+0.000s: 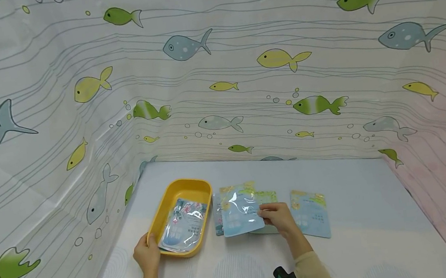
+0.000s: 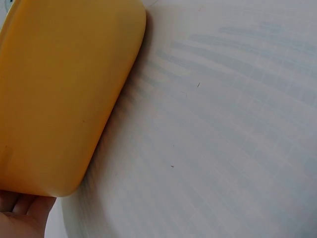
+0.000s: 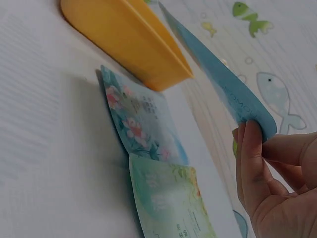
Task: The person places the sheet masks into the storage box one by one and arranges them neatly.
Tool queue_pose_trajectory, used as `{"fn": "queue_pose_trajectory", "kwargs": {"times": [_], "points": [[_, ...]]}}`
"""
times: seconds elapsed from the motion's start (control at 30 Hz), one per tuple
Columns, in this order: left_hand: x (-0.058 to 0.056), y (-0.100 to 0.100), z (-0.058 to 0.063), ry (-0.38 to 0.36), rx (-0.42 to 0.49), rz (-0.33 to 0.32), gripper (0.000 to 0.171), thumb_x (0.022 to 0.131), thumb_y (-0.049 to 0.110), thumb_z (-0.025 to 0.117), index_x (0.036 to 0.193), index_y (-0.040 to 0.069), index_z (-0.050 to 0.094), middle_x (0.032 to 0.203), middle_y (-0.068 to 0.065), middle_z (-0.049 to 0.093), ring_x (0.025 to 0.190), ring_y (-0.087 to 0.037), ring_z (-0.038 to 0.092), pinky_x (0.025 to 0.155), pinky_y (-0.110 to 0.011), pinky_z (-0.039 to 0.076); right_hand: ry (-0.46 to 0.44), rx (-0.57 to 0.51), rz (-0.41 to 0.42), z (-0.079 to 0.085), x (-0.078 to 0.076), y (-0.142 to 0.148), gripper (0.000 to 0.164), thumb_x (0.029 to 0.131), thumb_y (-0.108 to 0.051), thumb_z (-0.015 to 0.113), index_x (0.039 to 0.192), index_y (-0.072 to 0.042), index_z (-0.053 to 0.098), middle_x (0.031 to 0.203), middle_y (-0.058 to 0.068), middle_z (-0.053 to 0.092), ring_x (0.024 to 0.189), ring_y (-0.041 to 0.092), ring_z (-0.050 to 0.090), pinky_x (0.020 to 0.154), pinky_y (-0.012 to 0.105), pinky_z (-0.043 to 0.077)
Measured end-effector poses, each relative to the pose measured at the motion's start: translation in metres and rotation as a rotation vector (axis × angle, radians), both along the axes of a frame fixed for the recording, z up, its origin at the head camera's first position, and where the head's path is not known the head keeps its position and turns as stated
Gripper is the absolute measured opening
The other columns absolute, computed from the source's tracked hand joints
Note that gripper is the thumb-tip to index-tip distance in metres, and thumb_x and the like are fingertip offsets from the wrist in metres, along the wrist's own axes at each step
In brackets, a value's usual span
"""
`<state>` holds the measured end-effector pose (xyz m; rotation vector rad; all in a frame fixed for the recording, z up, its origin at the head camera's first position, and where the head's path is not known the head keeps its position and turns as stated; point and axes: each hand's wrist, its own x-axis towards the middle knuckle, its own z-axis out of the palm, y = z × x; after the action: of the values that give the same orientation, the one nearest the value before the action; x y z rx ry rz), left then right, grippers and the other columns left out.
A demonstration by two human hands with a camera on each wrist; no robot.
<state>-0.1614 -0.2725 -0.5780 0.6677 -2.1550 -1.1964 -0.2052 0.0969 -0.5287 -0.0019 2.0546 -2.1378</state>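
Observation:
A yellow plastic tray (image 1: pixel 189 188) stands on the left of the table, with floral, shiny packets (image 1: pixel 183 228) inside. My left hand (image 1: pixel 147 254) grips the tray's near left corner; the left wrist view shows its fingers (image 2: pixel 25 213) at the tray's end. Between thumb and fingers, my right hand (image 1: pixel 279 217) pinches a flat light-blue packet (image 1: pixel 239 210) by its edge, raised above the table right of the tray. Partly hidden beneath it lie a green packet (image 3: pixel 168 198) and a blue floral packet (image 3: pixel 143 116). The right wrist view shows the held packet nearly edge-on.
Another light-blue packet (image 1: pixel 312 213) with a yellow top lies flat right of my right hand. The pale table (image 1: pixel 364 214) is enclosed by a fish-patterned curtain (image 1: pixel 243 100) at the back and sides.

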Motion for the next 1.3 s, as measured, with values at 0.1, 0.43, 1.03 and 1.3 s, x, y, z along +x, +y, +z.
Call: {"fn": "queue_pose_trajectory", "kwargs": {"times": [0.1, 0.43, 1.03, 1.3], "points": [[0.000, 0.000, 0.000, -0.002, 0.003, 0.000, 0.025, 0.091, -0.001, 0.051, 0.106, -0.020, 0.058, 0.102, -0.037, 0.060, 0.098, -0.051, 0.058, 0.084, -0.057, 0.047, -0.013, 0.006, 0.022, 0.000, -0.002, -0.008, 0.029, 0.082, -0.005, 0.068, 0.106, 0.012, 0.064, 0.085, 0.009, 0.067, 0.065, 0.010, 0.061, 0.062, 0.022, 0.054], [0.000, 0.000, -0.001, -0.007, 0.003, -0.004, 0.025, 0.092, -0.001, 0.050, 0.106, -0.020, 0.058, 0.103, -0.038, 0.060, 0.099, -0.051, 0.058, 0.084, -0.057, 0.047, -0.080, 0.061, 0.034, -0.007, -0.010, -0.039, 0.031, 0.083, 0.002, 0.064, 0.110, 0.016, 0.060, 0.087, 0.011, 0.068, 0.064, 0.010, 0.060, 0.061, 0.024, 0.054], [0.000, 0.000, 0.000, -0.017, 0.025, -0.003, 0.026, 0.092, 0.000, 0.050, 0.107, -0.020, 0.058, 0.104, -0.037, 0.059, 0.101, -0.050, 0.057, 0.085, -0.057, 0.046, -0.088, 0.065, -0.004, -0.008, -0.011, -0.097, 0.028, 0.081, 0.002, 0.065, 0.106, 0.013, 0.064, 0.085, 0.014, 0.069, 0.060, 0.008, 0.061, 0.062, 0.030, 0.056], [0.000, 0.000, 0.000, 0.007, -0.010, 0.007, 0.024, 0.090, -0.002, 0.052, 0.104, -0.019, 0.060, 0.100, -0.037, 0.061, 0.096, -0.052, 0.058, 0.082, -0.058, 0.047, -0.100, 0.052, 0.003, -0.009, -0.011, -0.106, 0.027, 0.080, 0.004, 0.064, 0.105, 0.012, 0.065, 0.079, 0.011, 0.069, 0.051, 0.010, 0.058, 0.066, 0.051, 0.055]]}}
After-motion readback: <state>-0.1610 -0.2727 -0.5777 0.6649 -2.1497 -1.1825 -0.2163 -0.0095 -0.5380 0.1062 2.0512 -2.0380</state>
